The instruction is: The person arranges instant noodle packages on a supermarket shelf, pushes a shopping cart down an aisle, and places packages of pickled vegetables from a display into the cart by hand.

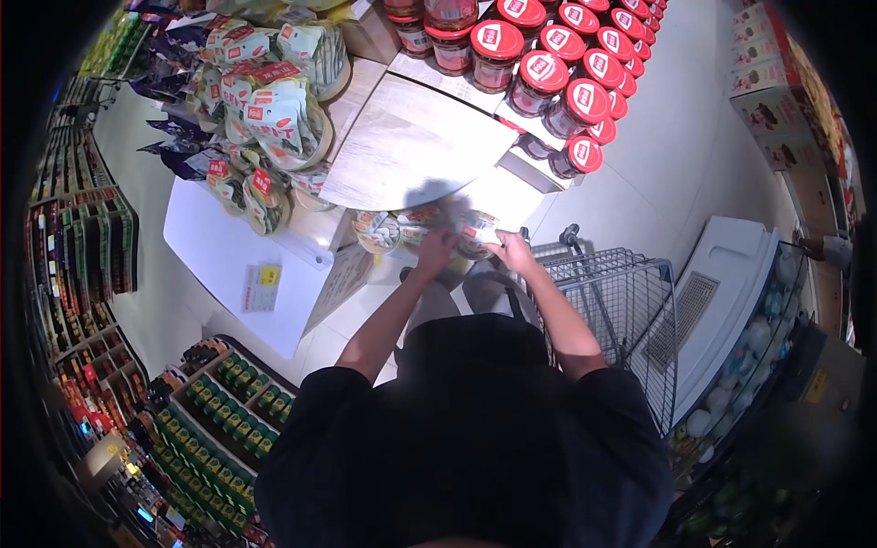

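Observation:
My right hand (pixel 513 250) is closed on the right edge of a plastic food packet (pixel 476 236), below the front edge of a pale wood-look board (pixel 411 151). At the packet's left side, my left hand (pixel 436 252) has its fingers closed around the edge; they are partly blurred. More packets (pixel 376 230) of the same look lie just left of my left hand, under the board's edge. A large heap of light-coloured food packets (pixel 274 110) rises to the left of the board.
Rows of red-lidded jars (pixel 544 71) stand at the back right. A wire shopping cart (pixel 630 301) is close on my right, with a white chest freezer (pixel 722 265) beyond. On my left are a white panel (pixel 247 242) with a price tag (pixel 261 289) and shelves of green-lidded goods (pixel 224 411).

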{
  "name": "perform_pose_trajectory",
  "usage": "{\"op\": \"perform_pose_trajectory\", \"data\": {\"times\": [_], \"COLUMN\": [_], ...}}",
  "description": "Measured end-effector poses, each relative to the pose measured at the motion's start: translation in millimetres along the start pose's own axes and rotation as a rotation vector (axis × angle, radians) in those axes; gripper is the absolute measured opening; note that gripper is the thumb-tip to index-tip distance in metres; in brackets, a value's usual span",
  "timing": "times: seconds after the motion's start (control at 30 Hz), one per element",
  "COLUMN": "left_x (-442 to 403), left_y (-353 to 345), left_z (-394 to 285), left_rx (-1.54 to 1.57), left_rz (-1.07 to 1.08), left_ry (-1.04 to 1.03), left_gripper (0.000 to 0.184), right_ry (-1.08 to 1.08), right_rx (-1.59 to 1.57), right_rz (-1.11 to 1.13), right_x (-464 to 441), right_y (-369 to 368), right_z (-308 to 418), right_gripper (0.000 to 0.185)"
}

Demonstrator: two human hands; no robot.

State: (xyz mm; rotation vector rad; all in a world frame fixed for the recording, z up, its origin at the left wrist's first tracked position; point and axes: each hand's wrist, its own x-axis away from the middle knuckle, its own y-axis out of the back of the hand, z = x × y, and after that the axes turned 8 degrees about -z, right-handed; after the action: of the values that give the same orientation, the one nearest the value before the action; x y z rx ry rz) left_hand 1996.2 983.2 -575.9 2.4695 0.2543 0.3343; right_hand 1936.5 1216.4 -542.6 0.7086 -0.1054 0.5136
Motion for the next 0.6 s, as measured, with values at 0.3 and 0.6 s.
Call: {"op": "perform_pose_trajectory", "data": {"times": [0.3,0.6], "left_x": [23.3,60.6], "left_y": [80.8,169.1], "left_z": [-80.6,-85.6], "left_rx": [0.370,1.114], "left_rz": [0.314,0.632], "left_ry": [-0.181,0.089], "left_gripper": [0.021,0.079], "right_ry": [0.154,0.218], "right_rx": [-0.195,-0.392], "right_rz": [-0.190,-0.243], "right_x": [89.2,151.2], "right_y": [56.8,104.3], "right_z": [95.4,258.7], "right_gripper": [0.027,0.015]}}
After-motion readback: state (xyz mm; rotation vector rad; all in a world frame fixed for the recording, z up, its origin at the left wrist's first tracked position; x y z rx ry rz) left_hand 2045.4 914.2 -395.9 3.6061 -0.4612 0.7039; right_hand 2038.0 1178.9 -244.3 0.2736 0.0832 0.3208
